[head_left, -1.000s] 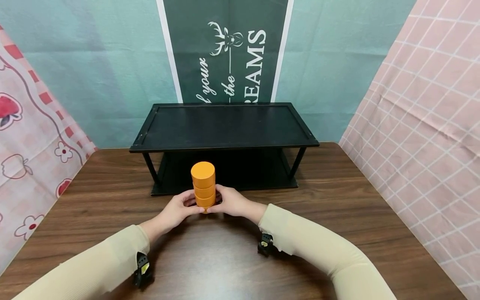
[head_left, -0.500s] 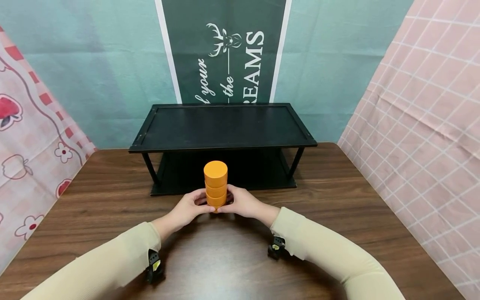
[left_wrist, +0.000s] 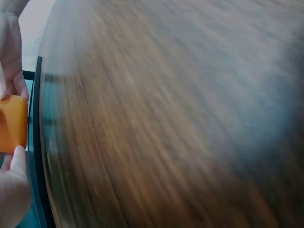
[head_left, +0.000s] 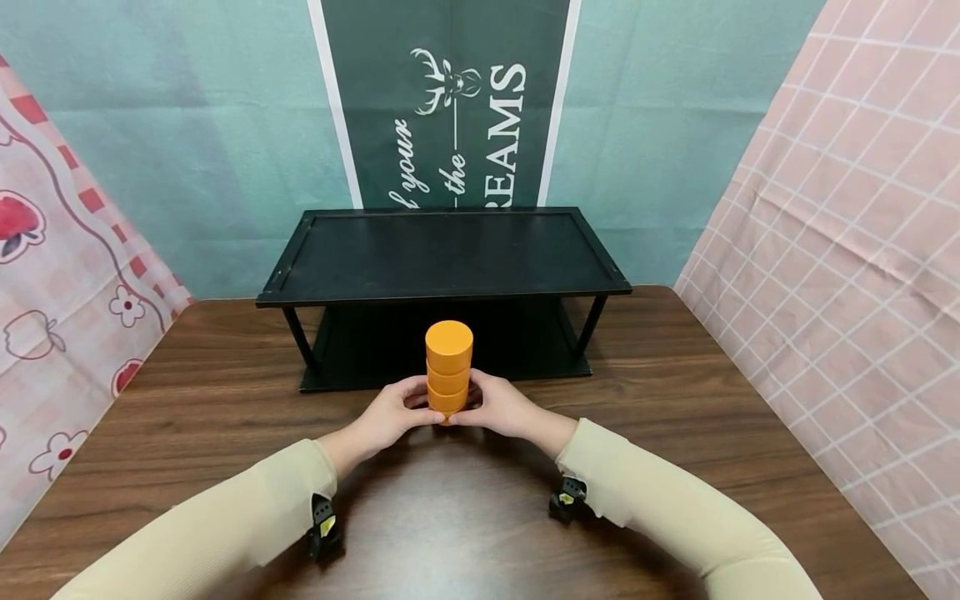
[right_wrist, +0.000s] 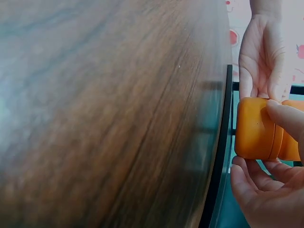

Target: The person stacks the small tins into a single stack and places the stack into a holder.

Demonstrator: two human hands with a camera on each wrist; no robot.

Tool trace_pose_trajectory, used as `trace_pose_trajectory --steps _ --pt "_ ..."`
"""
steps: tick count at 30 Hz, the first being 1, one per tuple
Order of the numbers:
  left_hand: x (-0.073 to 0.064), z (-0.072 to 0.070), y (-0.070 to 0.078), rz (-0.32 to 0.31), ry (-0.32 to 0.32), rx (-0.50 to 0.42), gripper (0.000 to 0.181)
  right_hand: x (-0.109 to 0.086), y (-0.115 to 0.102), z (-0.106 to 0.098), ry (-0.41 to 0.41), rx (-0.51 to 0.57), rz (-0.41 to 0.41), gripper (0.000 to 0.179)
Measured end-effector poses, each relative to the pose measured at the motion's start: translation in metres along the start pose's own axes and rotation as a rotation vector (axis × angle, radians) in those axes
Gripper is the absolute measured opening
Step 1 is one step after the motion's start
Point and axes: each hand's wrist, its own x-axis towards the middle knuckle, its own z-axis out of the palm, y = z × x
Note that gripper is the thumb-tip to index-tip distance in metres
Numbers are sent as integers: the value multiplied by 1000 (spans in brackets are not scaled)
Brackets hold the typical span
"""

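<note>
A column of several orange round lidded jars [head_left: 448, 358] stands upright, piled one on another, in front of the black rack. My left hand [head_left: 397, 414] grips its lower part from the left, and my right hand [head_left: 504, 408] grips it from the right. Both thumbs lie on the near side and almost meet; the other fingers are partly hidden behind. In the right wrist view the lowest jar [right_wrist: 256, 128] shows a smooth rounded base between the two hands. The left wrist view catches only part of an orange jar [left_wrist: 13, 123] at its edge. Whether the base touches the table cannot be told.
A black two-tier rack [head_left: 450, 254] stands at the back of the brown wooden table [head_left: 660, 450], its lower shelf right behind the stack. Cloths hang around: a teal one [head_left: 187, 167] behind, a pink checked one [head_left: 847, 250] right, a fruit-patterned one [head_left: 60, 317] left.
Both hands and the orange stack have shifted to the right along the rack's front, from left of its middle to about its middle. The stack stays upright, with the grip unchanged.
</note>
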Motion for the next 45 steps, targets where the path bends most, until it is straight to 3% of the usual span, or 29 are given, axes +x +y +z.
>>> trace_pose_trajectory --steps 18,28,35,45 --pt "8 10 14 30 8 42 55 -12 -4 -15 31 11 -11 55" --pt "12 7 36 43 16 27 54 -13 -18 -30 63 -40 -3 56" --pt "14 3 57 73 9 71 53 -13 -29 -44 62 -31 -16 56" --pt "18 -4 85 73 9 54 53 -13 -49 -64 78 -28 -30 56"
